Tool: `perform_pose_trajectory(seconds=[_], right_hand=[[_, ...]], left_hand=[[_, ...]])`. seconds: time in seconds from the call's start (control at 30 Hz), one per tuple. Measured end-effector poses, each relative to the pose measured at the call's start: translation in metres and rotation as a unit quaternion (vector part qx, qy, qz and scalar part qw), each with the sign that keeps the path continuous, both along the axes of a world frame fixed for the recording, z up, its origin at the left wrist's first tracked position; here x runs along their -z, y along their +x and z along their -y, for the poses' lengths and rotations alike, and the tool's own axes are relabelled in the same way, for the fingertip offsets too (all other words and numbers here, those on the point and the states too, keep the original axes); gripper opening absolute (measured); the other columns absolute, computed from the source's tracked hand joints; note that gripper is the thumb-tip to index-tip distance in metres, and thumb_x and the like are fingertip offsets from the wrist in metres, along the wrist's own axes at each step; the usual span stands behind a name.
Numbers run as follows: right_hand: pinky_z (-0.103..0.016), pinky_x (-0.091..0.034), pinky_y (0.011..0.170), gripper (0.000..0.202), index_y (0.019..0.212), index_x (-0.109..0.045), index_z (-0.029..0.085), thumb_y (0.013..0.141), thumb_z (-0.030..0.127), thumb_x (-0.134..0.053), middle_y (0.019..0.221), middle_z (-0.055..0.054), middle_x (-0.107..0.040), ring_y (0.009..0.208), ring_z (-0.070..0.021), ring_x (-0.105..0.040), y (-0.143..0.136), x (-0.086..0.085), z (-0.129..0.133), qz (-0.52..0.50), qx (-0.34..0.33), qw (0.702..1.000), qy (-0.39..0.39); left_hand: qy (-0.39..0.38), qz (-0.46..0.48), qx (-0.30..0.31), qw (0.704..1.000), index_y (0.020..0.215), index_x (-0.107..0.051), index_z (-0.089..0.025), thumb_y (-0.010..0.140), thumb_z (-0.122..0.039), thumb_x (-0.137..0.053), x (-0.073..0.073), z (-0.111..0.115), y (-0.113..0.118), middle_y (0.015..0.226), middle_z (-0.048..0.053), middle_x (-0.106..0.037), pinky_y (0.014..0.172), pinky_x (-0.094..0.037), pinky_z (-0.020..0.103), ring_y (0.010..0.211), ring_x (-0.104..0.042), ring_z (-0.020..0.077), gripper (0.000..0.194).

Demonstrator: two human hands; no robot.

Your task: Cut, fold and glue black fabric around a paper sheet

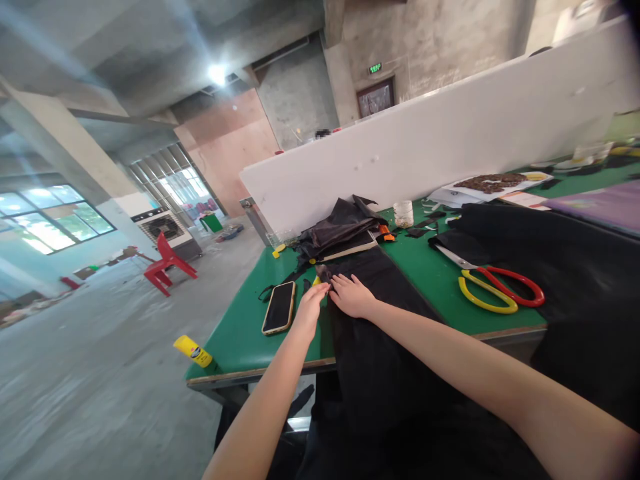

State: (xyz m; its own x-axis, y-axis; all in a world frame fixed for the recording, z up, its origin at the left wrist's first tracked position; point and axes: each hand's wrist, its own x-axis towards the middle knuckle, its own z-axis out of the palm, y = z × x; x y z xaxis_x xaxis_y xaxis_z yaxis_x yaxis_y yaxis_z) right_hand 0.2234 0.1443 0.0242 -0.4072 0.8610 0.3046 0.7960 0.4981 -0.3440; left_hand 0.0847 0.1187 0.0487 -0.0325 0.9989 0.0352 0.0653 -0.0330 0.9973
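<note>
Black fabric [380, 283] lies in a long strip over the green table and hangs down over its front edge. At the strip's left edge, my left hand [309, 310] has its fingers drawn together on the cloth. My right hand [353, 297] rests flat on the fabric close by, fingers spread. Just beyond the fingertips is a small yellow item [317, 281], partly hidden, its kind unclear. A phone [279, 308] in a light case lies left of my left hand. Large scissors [493, 287] with one red and one yellow handle lie to the right.
A yellow glue tube [194, 351] sits at the table's [235, 347] left corner. Crumpled black cloth [340, 223] and a clear jar [403, 214] stand before a white partition [425, 147]. More black fabric [565, 253] covers the right side. A red chair [167, 263] is on the floor.
</note>
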Motion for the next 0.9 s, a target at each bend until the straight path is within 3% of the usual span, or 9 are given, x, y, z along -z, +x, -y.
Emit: perform_pose_trajectory(seconds=[0.17, 0.33, 0.47, 0.6, 0.77, 0.83, 0.9], right_hand=[[-0.042, -0.021, 0.106, 0.051, 0.131, -0.044, 0.016, 0.092, 0.038, -0.019, 0.139, -0.008, -0.04, 0.13, -0.0185, -0.031, 0.003, -0.007, -0.003, -0.034, -0.006, 0.999, -0.031], [-0.041, -0.017, 0.108, 0.056, 0.127, -0.048, 0.017, 0.089, 0.053, -0.03, 0.14, -0.01, -0.038, 0.131, -0.0199, -0.03, 0.003, -0.009, 0.001, -0.06, -0.024, 0.997, -0.039], [-0.045, -0.019, 0.107, 0.044, 0.126, -0.048, 0.017, 0.092, 0.043, -0.033, 0.136, -0.01, -0.043, 0.127, -0.0203, -0.036, 0.003, -0.01, 0.0, -0.085, -0.022, 0.995, -0.041], [-0.049, -0.032, 0.1, 0.037, 0.12, -0.051, 0.017, 0.09, 0.038, -0.045, 0.128, -0.009, -0.049, 0.116, -0.0225, -0.046, 0.005, -0.012, -0.006, -0.112, -0.005, 0.993, -0.043], [-0.047, -0.037, 0.096, 0.033, 0.117, -0.052, 0.018, 0.089, 0.035, -0.047, 0.126, -0.009, -0.05, 0.113, -0.0219, -0.048, 0.008, -0.009, -0.011, -0.116, 0.005, 0.992, -0.051], [-0.047, -0.036, 0.097, 0.033, 0.118, -0.052, 0.019, 0.089, 0.034, -0.048, 0.128, -0.009, -0.048, 0.114, -0.0223, -0.047, 0.008, -0.007, -0.011, -0.114, 0.005, 0.992, -0.049], [-0.047, -0.036, 0.097, 0.033, 0.118, -0.052, 0.019, 0.089, 0.034, -0.048, 0.128, -0.009, -0.049, 0.114, -0.022, -0.048, 0.007, -0.006, -0.011, -0.112, 0.001, 0.993, -0.043]], left_hand=[[0.019, 0.03, 0.005, 0.999, 0.104, -0.061, -0.012, 0.073, -0.023, -0.057, 0.003, -0.004, -0.003, 0.101, 0.012, -0.068, 0.1, -0.032, 0.041, 0.11, -0.055, 0.0234, 0.033], [0.046, 0.02, 0.005, 0.999, 0.099, -0.062, -0.013, 0.073, -0.02, -0.057, -0.002, -0.007, -0.004, 0.105, 0.011, -0.067, 0.101, -0.032, 0.036, 0.113, -0.052, 0.0217, 0.027], [0.054, 0.011, -0.017, 0.998, 0.105, -0.056, -0.018, 0.076, -0.01, -0.049, -0.006, -0.005, 0.0, 0.118, 0.009, -0.059, 0.097, -0.038, 0.033, 0.111, -0.054, 0.0176, 0.031], [0.011, 0.0, -0.021, 1.0, 0.115, -0.046, -0.02, 0.075, -0.006, -0.042, -0.003, 0.001, 0.005, 0.123, 0.011, -0.053, 0.08, -0.051, 0.033, 0.092, -0.064, 0.0153, 0.042], [-0.012, -0.095, 0.029, 0.995, 0.091, -0.061, -0.013, 0.073, -0.01, -0.053, 0.001, 0.004, 0.004, 0.081, 0.009, -0.065, 0.069, -0.052, 0.035, 0.068, -0.066, 0.0187, 0.02], [0.015, -0.15, 0.028, 0.988, 0.083, -0.064, -0.014, 0.071, -0.011, -0.055, 0.0, 0.0, 0.002, 0.078, 0.008, -0.065, 0.075, -0.05, 0.037, 0.073, -0.066, 0.0213, 0.015], [0.058, -0.203, 0.014, 0.977, 0.084, -0.066, -0.018, 0.07, -0.009, -0.056, -0.001, -0.006, -0.001, 0.091, 0.008, -0.065, 0.088, -0.044, 0.037, 0.093, -0.062, 0.024, 0.019]])
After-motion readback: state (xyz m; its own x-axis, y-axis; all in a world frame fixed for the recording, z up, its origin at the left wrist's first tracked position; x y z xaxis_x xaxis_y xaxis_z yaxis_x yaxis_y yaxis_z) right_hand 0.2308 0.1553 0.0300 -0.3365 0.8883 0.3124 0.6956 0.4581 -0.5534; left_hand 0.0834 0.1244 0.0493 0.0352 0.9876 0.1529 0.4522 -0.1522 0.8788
